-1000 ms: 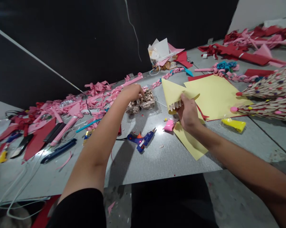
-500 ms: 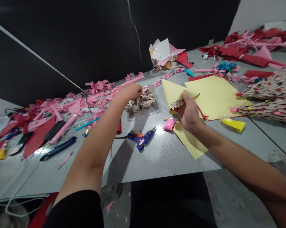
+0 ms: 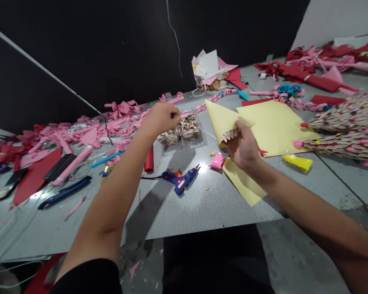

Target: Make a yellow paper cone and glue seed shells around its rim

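My left hand [image 3: 162,117] is over a clear two-part plastic box [image 3: 201,142] full of brown-and-white seed shells [image 3: 188,126]. Its fingers are pinched together; whatever lies between them is too small to make out. My right hand [image 3: 245,150] grips a rolled yellow paper cone [image 3: 219,118] by its lower side, point up and tilted left. A row of pale shells [image 3: 229,135] lines the cone near its bottom edge. Between my arms a blue glue gun [image 3: 181,180] rests on the table, its small red light lit. One loose shell [image 3: 206,188] lies right of it.
Yellow sheets [image 3: 276,126] lie behind my right hand. Two shell-covered cones [image 3: 346,143] with coloured tips stretch along the right. Pink packet [image 3: 216,161] and yellow packet [image 3: 298,162] lie nearby. Pink paper scraps [image 3: 123,112], a blue cutter [image 3: 64,192] and a red roll [image 3: 149,160] occupy the left.
My left hand has shifted slightly left and lifted from the shells, its fingers drawn together. My right hand still grips the cone, almost in place. The view has shifted slightly.
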A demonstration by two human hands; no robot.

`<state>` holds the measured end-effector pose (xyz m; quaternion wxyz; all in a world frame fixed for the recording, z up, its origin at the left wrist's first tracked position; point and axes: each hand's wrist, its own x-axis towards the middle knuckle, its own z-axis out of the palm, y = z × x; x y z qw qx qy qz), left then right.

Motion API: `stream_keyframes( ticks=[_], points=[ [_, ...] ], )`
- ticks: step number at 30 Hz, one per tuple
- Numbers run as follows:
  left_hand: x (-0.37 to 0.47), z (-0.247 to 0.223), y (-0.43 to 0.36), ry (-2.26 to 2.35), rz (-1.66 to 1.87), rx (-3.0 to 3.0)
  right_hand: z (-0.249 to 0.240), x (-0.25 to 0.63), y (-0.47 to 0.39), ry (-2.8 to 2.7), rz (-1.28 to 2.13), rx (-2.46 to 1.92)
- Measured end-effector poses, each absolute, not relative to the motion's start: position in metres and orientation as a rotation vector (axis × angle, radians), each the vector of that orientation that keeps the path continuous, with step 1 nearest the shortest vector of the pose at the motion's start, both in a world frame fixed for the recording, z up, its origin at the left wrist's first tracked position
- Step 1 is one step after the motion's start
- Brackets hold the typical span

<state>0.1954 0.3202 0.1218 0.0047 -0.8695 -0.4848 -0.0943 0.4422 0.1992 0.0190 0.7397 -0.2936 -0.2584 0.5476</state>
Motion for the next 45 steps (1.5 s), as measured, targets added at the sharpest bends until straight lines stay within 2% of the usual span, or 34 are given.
stream_keyframes(
  ticks=[5,9,17,24,29,36,39,41,45],
  points=[
    [0.185,0.122,0.232,-1.485,-0.876,-2.864,0.023,0.443,0.19,-0.589,1.294,-0.715],
    [0.179,0.107,0.172,-1.718,-1.085,-3.17,0.028,0.437,0.18,-0.621,1.311,-0.755],
    [0.177,0.066,0.147,-1.461,-1.451,-3.609,0.029,0.43,0.166,-0.685,1.311,-0.836],
    [0.18,0.064,0.142,-1.486,-1.365,-3.725,0.034,0.425,0.159,-0.66,1.274,-0.907],
    [0.183,0.055,0.143,-1.539,-1.49,-3.639,0.037,0.424,0.157,-0.679,1.321,-0.947],
    [0.183,0.053,0.146,-2.111,-1.72,-3.501,0.04,0.425,0.159,-0.668,1.365,-0.941],
    [0.181,0.057,0.149,-2.215,-1.755,-3.451,0.038,0.426,0.161,-0.668,1.345,-0.945],
    [0.176,0.058,0.155,-2.259,-1.726,-3.431,0.038,0.427,0.161,-0.66,1.342,-0.95],
    [0.159,0.054,0.177,-2.252,-1.411,-3.396,0.039,0.427,0.162,-0.641,1.34,-0.985]
  ],
)
